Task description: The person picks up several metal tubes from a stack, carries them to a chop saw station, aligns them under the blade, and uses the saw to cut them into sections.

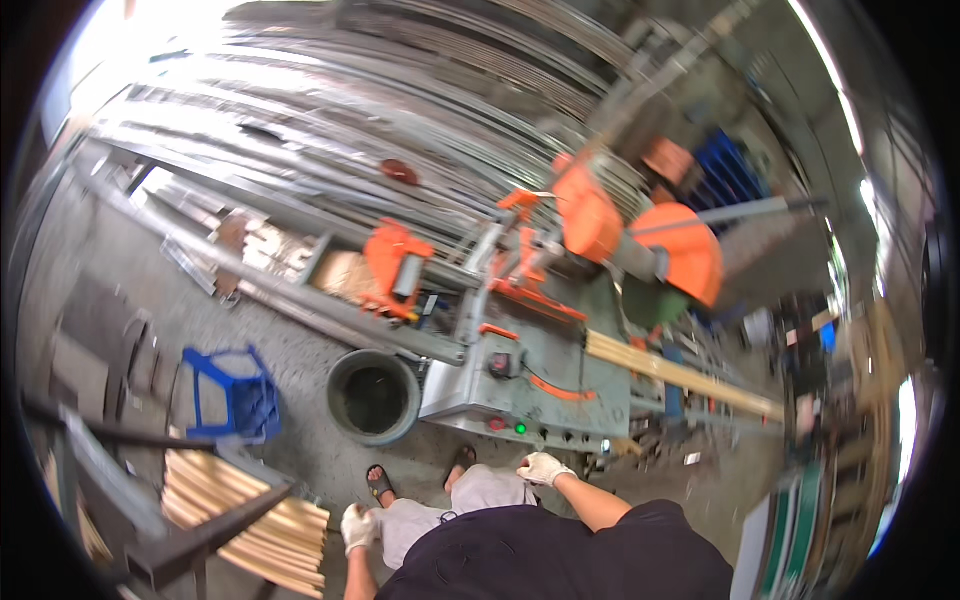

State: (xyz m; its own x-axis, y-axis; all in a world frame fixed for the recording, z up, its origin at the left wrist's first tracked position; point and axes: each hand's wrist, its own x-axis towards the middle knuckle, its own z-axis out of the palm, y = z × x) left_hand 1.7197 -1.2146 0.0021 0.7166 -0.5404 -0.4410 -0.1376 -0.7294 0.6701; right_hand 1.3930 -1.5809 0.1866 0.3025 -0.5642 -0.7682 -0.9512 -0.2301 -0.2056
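Both my hands wear pale work gloves and hang beside my grey shorts (410, 528). My left hand (358, 529) is by the left thigh, its fingers loosely curled and nothing seen in them. Near the right thigh, my right hand (545, 469) is loosely closed, also with nothing visible in it. In front of me stands a grey cutting machine (470, 390) with orange guards (590, 215) and a green lit button (521, 428). A light wooden strip (685, 375) lies across its table, running to the right, apart from my hands.
A dark round bucket (374, 398) stands left of the machine. Farther left are a blue plastic stool (230, 393) and a stack of wooden strips (250, 520) beside a metal frame (205, 530). Long metal bars (330, 100) fill the far rack. A long rail (290, 293) runs leftward.
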